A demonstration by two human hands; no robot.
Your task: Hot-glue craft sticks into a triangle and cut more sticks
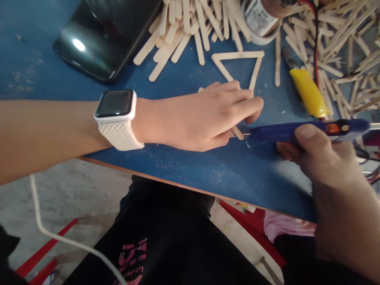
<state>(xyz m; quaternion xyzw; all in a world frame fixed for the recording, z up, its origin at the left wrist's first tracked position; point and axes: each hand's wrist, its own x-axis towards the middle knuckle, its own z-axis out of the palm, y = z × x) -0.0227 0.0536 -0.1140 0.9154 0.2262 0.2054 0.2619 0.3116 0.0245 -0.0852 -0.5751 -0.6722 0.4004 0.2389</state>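
My left hand, with a watch on its wrist, lies low over the blue table, fingers bent around wooden sticks that are mostly hidden under it. One stick end pokes out below the fingers. Just above the hand, joined sticks form an angular frame whose lower part is covered by the fingers. My right hand grips a blue glue gun, its nozzle pointing left at the stick end. A thin strand of glue hangs by the nozzle.
Loose sticks are heaped at the top, with another pile at the right. A dark phone lies upper left. A jar, a yellow-handled tool and red and black wires are at the right. The table's edge runs below the hands.
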